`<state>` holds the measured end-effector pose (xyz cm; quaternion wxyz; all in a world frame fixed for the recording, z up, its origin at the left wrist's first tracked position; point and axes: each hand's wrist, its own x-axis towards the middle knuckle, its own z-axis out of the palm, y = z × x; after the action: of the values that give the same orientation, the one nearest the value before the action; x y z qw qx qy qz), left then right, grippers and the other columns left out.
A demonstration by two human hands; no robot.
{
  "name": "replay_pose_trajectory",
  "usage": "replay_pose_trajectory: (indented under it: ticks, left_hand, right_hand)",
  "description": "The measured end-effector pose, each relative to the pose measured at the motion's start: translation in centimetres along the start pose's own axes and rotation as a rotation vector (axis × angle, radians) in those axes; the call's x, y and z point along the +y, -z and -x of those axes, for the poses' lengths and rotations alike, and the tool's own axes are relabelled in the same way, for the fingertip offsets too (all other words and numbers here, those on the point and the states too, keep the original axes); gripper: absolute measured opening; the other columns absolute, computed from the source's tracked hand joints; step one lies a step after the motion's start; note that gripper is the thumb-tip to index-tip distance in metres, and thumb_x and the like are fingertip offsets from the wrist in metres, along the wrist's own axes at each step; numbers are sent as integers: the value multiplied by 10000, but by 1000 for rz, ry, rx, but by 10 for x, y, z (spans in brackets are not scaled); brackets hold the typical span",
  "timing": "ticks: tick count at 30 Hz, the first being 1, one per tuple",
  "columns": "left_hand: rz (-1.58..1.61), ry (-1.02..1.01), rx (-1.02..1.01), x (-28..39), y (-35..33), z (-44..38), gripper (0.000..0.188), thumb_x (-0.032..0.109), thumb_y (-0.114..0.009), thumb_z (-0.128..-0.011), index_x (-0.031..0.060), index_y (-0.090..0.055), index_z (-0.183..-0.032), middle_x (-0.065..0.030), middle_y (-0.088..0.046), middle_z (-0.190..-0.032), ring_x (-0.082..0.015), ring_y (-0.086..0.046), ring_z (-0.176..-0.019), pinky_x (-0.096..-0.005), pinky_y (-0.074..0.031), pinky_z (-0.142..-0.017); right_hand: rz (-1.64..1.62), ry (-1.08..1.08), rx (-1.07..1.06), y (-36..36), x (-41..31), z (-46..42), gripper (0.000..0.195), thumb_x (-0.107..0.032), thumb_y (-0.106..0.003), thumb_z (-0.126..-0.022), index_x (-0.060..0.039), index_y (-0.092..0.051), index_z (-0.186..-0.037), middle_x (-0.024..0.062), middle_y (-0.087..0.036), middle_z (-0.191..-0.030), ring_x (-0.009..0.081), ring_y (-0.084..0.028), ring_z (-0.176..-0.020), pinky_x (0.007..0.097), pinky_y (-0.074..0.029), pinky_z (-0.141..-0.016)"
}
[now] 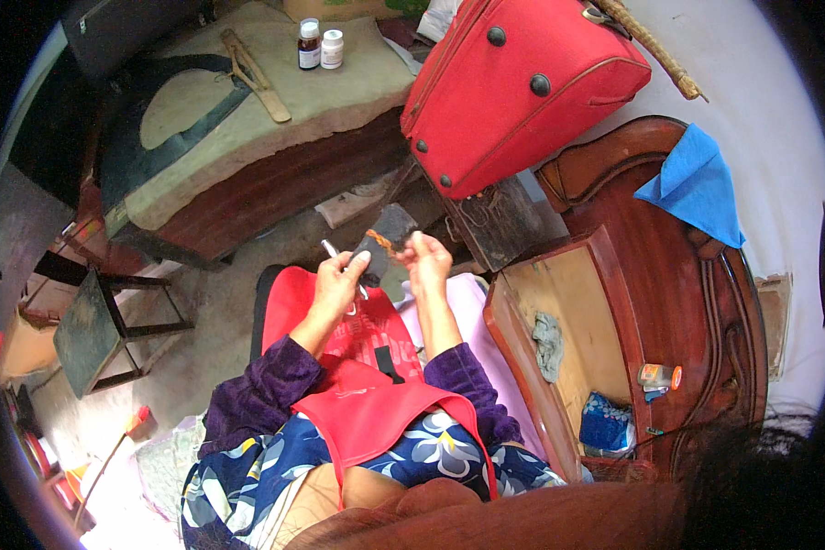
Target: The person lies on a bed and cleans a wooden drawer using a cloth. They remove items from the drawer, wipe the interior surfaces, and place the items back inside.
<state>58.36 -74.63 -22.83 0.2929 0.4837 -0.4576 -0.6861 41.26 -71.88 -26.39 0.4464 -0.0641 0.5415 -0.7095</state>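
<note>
My left hand [339, 278] grips the lower left edge of a flat dark grey piece [393, 221], whose material I cannot tell. A slim white tool like a pen [329, 247] also sticks out of this hand, slanting down past the fingers. An orange-brown braided strip [379, 240] lies across the dark piece. At its right end the thumb and fingertips of my right hand [426, 260] pinch together on the strip. Both hands are above the red apron [371, 330] on my lap. A pink cloth [460, 309] lies beside my right forearm.
A cloth-covered table [344, 96] ahead bears two bottles [320, 49] and a wooden tool [256, 75]. A red suitcase [522, 82] stands ahead right. The open wooden compartment [564, 302] at right holds a grey cloth [547, 346]. A dark stool [91, 335] is at left.
</note>
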Motion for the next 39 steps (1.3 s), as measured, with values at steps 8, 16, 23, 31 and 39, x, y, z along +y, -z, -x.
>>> replay_pose_trajectory:
  ticks: [8, 16, 23, 31, 39]
  left_hand:
    - [30, 18, -6, 14, 10, 3, 293, 318, -610, -885, 31, -659, -847, 4, -577, -603, -61, -474, -439, -223, -362, -399]
    - [-82, -72, -29, 1, 10, 0, 321, 333, -638, -862, 15, -669, -886, 17, -554, -573, -53, -450, -441, -248, -344, -402]
    - [-718, -345, 225, 12, 18, 7, 338, 344, -664, -789, 23, -622, -886, -188, -581, -861, -377, -585, -788, -467, -444, -643]
    - [-820, -490, 185, 21, 12, 19, 293, 317, -667, -795, 36, -615, -862, -164, -581, -851, -375, -591, -755, -463, -455, -637]
    - [-506, -211, 130, -16, 44, -9, 393, 367, -660, -794, 6, -670, -949, -152, -619, -704, -264, -598, -629, -379, -449, -591]
  right_hand:
    - [182, 94, -72, 3, -13, -8, 231, -111, -678, -838, -17, -589, -1029, 66, -620, -864, 138, -617, -689, 277, -563, -589]
    - [191, 49, -51, 0, -8, -24, 92, -74, -673, -826, -30, -604, -868, 44, -602, -694, 132, -591, -580, 305, -555, -534]
    - [753, 528, -27, 39, 9, -52, 264, 6, -581, -817, -11, -590, -1081, 125, -601, -1049, 224, -614, -890, 351, -536, -780]
    - [803, 456, -294, -27, -20, -15, 307, -151, -730, -774, -3, -660, -1034, 70, -655, -964, 166, -624, -847, 279, -502, -780]
    - [528, 204, -35, 5, -27, -43, 221, -224, -703, -826, -13, -650, -787, 65, -660, -702, 117, -622, -612, 247, -510, -575]
